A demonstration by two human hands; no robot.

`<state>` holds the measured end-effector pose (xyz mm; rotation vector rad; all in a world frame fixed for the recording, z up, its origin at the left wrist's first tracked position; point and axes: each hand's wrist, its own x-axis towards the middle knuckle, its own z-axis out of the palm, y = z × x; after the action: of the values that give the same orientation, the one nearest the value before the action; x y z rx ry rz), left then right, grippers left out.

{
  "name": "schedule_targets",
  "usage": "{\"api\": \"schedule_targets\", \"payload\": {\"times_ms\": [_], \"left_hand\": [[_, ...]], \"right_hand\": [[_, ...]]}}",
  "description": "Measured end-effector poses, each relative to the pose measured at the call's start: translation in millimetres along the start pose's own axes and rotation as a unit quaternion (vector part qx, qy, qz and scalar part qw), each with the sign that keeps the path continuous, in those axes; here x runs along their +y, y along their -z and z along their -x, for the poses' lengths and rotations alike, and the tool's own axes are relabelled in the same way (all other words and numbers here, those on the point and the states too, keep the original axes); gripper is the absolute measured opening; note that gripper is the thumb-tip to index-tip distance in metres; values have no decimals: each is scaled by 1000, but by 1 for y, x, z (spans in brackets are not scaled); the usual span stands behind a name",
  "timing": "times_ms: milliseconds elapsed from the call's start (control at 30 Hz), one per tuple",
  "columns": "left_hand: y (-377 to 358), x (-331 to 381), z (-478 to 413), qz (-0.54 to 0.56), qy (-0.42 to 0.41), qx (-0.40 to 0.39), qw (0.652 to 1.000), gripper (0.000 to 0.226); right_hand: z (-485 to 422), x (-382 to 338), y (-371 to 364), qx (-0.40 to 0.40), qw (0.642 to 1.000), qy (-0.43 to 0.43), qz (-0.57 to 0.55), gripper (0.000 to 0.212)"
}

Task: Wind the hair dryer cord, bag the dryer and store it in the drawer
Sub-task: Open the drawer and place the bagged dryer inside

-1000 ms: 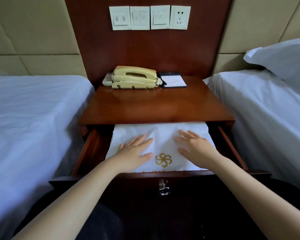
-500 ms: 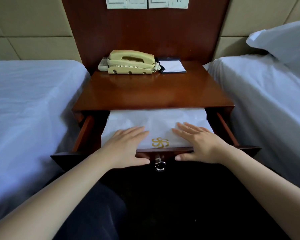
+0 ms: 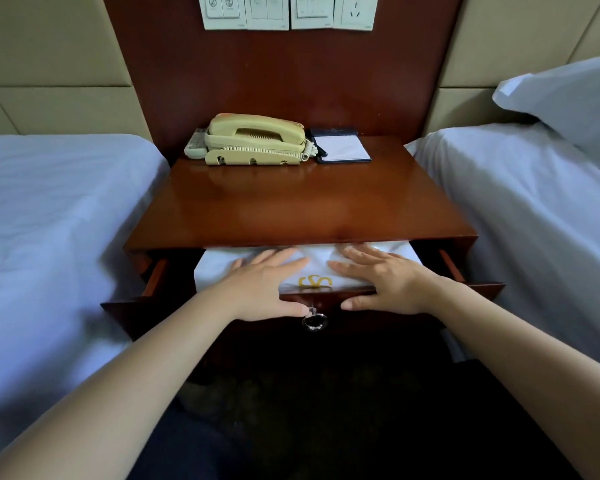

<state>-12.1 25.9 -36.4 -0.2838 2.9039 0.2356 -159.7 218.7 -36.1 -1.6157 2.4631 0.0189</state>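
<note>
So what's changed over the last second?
The drawer has slid further in, so less of the white bag shows. The left hand and right hand moved back to its front edge, fingers still on the bag. Telephone and notepad unmoved.

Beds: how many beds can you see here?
2. The left bed lies beside the nightstand; the right bed, on its other side, has a pillow on it. Others may be out of view.
</note>
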Motion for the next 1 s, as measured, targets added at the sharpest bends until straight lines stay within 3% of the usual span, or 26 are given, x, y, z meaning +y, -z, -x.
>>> {"api": "schedule_targets", "payload": {"times_ms": [100, 167, 233, 300, 433, 600, 667, 767, 867, 1000], "left_hand": [[0, -2, -4, -34, 19, 47, 998, 85], [-6, -2, 0, -107, -35, 180, 977, 74], [-18, -8, 1, -158, -131, 300, 931, 60], [-25, -18, -3, -173, -200, 347, 900, 44], [-25, -25, -12, -156, -203, 391, 884, 32], [-28, -30, -29, -177, -204, 458, 847, 28], [-24, -33, -32, -216, -176, 475, 835, 38], [-20, -36, -36, -218, -88, 428, 872, 62], [-16, -37, -42, -197, -39, 390, 899, 61], [-11, -32, -43, -169, -27, 374, 911, 57]], "right_hand": [[-2, -1, -4, 147, 986, 28, 69, 74], [-3, 1, -12, 233, 961, 76, 130, 73], [-3, 5, -15, 255, 951, 96, 146, 63], [-6, 7, -15, 284, 942, 115, 138, 54], [-14, 12, -15, 332, 932, 109, 95, 42], [-29, 20, -10, 283, 956, 39, 58, 77], [-35, 24, -10, 266, 962, 10, 67, 84], [-43, 26, -11, 298, 950, 3, 92, 81], [-52, 25, -11, 354, 934, -19, 53, 73], [-52, 23, -6, 350, 936, -20, 23, 71]]}}
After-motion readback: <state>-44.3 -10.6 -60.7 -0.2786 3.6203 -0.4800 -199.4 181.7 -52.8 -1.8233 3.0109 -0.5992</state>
